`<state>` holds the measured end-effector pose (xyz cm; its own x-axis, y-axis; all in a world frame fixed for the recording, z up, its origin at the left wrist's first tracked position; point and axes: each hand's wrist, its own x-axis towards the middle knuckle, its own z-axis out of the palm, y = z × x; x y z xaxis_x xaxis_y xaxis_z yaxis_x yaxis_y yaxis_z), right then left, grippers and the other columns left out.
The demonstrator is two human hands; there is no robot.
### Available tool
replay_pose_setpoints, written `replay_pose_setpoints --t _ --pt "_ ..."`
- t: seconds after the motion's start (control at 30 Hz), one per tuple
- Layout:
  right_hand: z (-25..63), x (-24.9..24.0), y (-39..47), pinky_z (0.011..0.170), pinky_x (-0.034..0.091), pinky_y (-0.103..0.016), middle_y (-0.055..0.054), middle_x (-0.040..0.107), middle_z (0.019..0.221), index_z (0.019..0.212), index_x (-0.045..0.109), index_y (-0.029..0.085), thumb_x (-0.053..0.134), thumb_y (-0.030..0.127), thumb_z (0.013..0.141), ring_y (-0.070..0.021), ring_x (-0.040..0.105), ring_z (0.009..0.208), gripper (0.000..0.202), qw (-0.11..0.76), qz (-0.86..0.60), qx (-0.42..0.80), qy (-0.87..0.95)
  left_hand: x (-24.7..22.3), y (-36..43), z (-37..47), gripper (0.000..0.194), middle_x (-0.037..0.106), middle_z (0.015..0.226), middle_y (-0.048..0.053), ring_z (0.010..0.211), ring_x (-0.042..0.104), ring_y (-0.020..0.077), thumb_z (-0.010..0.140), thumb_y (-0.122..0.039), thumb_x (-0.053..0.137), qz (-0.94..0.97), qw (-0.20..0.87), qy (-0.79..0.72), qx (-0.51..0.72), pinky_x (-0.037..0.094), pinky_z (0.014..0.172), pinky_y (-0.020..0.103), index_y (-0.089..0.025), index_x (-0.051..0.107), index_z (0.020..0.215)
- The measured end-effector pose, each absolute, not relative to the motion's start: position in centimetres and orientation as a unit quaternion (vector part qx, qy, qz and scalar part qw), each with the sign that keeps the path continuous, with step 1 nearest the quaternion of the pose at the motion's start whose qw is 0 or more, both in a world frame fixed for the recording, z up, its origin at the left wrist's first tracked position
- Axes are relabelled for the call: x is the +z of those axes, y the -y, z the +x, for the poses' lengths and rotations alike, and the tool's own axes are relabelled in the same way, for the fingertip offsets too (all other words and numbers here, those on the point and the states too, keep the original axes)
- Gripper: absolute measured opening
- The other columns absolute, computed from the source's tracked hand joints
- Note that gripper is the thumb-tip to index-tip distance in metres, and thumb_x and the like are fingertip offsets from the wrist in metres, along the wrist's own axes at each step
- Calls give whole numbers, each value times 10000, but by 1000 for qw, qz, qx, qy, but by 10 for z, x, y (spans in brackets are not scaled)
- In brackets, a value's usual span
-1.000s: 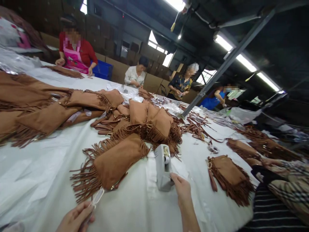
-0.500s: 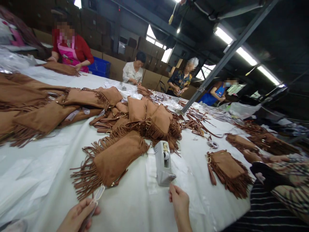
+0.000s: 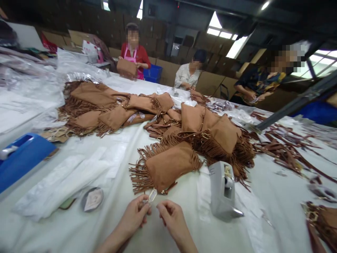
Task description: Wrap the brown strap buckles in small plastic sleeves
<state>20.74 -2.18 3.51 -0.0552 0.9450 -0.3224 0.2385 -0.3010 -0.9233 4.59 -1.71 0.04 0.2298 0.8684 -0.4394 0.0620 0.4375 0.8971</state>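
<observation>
My left hand (image 3: 138, 212) is closed on a small strap whose pale, loop-shaped metal clasp (image 3: 152, 195) sticks out past the fingertips; most of the strap is hidden in the hand. Close beside it, my right hand (image 3: 171, 214) is pinched, thumb against fingers, and whatever is between them is too small to make out. Just beyond both hands lies a brown fringed bag (image 3: 170, 165), flat on the table. To the right stands a grey tape dispenser (image 3: 217, 196) on white sheets.
Behind is a heap of brown fringed bags (image 3: 223, 135). A blue tape dispenser (image 3: 28, 158), white plastic sleeves (image 3: 63, 182) and a round tin (image 3: 92, 200) lie left. Loose brown straps (image 3: 286, 151) spread right, beside a slanted metal post (image 3: 295, 100). Several people work across the table.
My right hand has left the front of the tape dispenser and come beside my left hand. The view has swung left, bringing the blue dispenser into sight.
</observation>
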Motion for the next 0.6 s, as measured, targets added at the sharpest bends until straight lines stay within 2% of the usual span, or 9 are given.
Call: replay_pose_setpoints --t 0.3,0.5,0.6 --pt "186 25 2 491 326 -216 7 564 506 549 642 140 547 378 804 -105 457 485 361 286 -578 524 557 1 18 46 381 575 703 -5 436 489 91 829 -470 477 464 645 -521 312 344 366 180 -166 521 1053" --pt "186 17 0 423 256 -217 30 484 417 450 586 152 582 434 766 -82 382 409 424 244 -649 473 544 4 16 46 387 572 662 -13 407 447 74 798 -508 506 443 665 -512 317 308 348 164 -165 530 975" --pt "187 13 2 386 247 -217 34 476 409 474 575 156 590 479 746 -76 373 360 422 233 -679 483 502 6 15 45 421 580 628 -17 374 410 59 771 -544 533 431 681 -499 319 274 334 157 -159 530 941"
